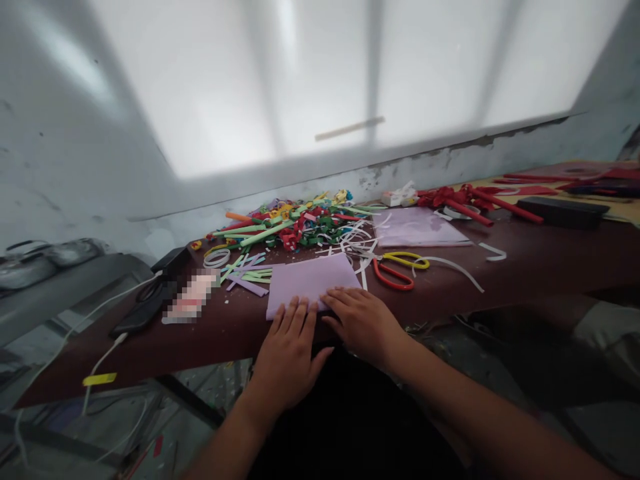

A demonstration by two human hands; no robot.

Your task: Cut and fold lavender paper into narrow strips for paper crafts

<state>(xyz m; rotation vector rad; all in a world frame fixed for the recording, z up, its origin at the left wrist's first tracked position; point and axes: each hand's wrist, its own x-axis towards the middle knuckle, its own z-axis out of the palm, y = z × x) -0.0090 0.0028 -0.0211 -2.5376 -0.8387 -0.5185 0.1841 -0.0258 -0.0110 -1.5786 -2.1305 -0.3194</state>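
Note:
A folded sheet of lilac paper point(313, 279) lies at the front edge of the dark red table point(210, 347). My left hand point(293, 347) rests flat on its near edge, fingers stretched out. Beside it, my right hand point(363, 317) presses on the paper's near right part, its fingers extended and close together. Neither hand grips anything. Just right of the paper sit scissors point(395, 273) with one red and one yellow handle. Left of the paper are loose strips of green and purple paper point(247, 277).
Behind the paper rises a heap of colourful paper pieces point(295, 223). More lilac sheets point(420, 228) lie at the back right, near red rolled paper point(467, 207) and a black box point(563, 212). A black power strip point(145, 310) with white cables is at left.

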